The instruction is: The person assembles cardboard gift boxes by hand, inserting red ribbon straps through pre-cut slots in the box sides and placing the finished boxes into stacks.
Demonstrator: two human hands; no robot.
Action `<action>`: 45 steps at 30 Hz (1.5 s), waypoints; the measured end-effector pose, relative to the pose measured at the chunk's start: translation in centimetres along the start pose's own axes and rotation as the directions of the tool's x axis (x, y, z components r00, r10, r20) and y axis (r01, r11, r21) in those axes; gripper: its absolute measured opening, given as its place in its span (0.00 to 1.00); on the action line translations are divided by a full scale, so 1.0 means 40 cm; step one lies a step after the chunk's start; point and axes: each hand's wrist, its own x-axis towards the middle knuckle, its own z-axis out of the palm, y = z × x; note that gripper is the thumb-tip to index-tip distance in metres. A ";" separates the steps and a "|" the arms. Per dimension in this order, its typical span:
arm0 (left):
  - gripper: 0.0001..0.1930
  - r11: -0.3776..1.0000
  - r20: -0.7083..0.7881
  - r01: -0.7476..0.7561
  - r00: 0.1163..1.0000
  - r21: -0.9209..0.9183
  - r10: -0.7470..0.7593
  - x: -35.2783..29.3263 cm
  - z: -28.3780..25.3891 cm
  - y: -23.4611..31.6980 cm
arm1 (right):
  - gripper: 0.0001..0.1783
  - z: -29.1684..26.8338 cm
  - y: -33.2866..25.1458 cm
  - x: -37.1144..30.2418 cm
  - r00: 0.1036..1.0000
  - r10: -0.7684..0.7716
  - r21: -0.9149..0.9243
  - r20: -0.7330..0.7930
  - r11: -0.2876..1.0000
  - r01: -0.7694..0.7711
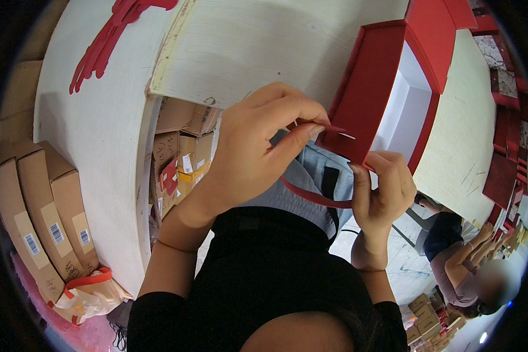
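A red box [366, 88] with a white inside lies on the table, its lid raised at the far side. Close to a short slit in the box's red wall, my left hand [264, 138] pinches one end of a red ribbon [314, 196] between thumb and fingers. The ribbon loops down below the box and reaches my right hand [384, 190], where its other end is hidden. With bent fingers and thumb, my right hand grips the near corner of the box.
More red ribbons [114, 32] lie on the white table [234, 53] at the far left. Cartons [47, 217] and a bag [91, 296] stand at left, with more boxes [185, 158] under the table. Another person [457, 270] works at right near red boxes [501, 182].
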 end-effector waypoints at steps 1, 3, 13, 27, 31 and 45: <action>0.05 1.000 0.006 -0.005 1.000 0.001 0.005 0.001 -0.001 0.000 | 0.08 0.000 0.000 0.000 1.000 0.000 -0.002 0.001 1.000 0.000; 0.05 1.000 0.017 -0.003 1.000 -0.012 0.003 0.003 -0.002 0.000 | 0.08 0.000 0.001 -0.001 1.000 -0.002 -0.004 0.004 1.000 0.002; 0.06 0.980 0.013 -0.066 0.998 0.189 0.065 0.004 0.000 0.010 | 0.09 0.005 -0.002 0.001 1.000 -0.005 -0.013 0.028 1.000 0.005; 0.06 0.905 0.126 -0.079 0.992 0.417 0.028 0.018 -0.018 0.017 | 0.09 0.017 -0.009 0.024 0.987 -0.084 -0.118 0.134 0.988 0.100; 0.06 0.958 0.105 0.003 0.994 0.285 -0.034 0.023 -0.015 -0.022 | 0.10 0.022 -0.005 0.021 0.986 -0.094 -0.153 0.137 0.982 0.115; 0.04 0.986 0.135 0.141 0.979 0.094 -0.153 0.029 -0.014 -0.036 | 0.11 0.025 0.003 0.022 0.992 -0.085 -0.165 0.097 0.981 0.100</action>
